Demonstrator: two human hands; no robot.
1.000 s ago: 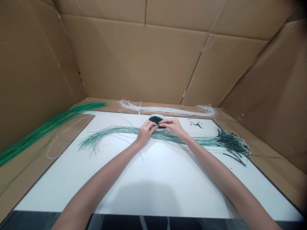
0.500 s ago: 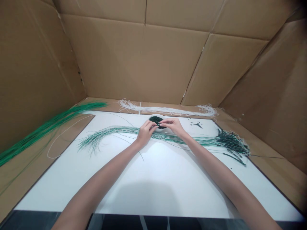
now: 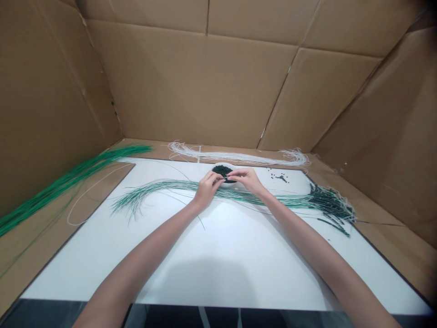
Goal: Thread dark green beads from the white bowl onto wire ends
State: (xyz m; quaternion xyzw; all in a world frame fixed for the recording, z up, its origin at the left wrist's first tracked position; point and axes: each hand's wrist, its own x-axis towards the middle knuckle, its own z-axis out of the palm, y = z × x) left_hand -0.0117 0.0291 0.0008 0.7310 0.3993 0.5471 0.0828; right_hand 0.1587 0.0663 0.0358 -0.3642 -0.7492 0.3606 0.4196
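My left hand (image 3: 207, 187) and my right hand (image 3: 248, 179) meet fingertip to fingertip at the front of a small white bowl (image 3: 223, 185) of dark green beads (image 3: 222, 171). Both are closed in a pinch. A thin strand (image 3: 225, 178) shows between the fingertips, held from both sides; any bead on it is too small to make out. Below the hands, a long bundle of green and white strands (image 3: 170, 184) runs across the board. Its right end carries many strung dark beads (image 3: 327, 203).
Loose dark beads (image 3: 281, 177) lie right of the bowl. A white strand bundle (image 3: 239, 158) stretches along the back, and bright green strands (image 3: 78, 175) lie at the left. Cardboard walls (image 3: 191, 82) enclose the white board (image 3: 218, 259) at the back and both sides.
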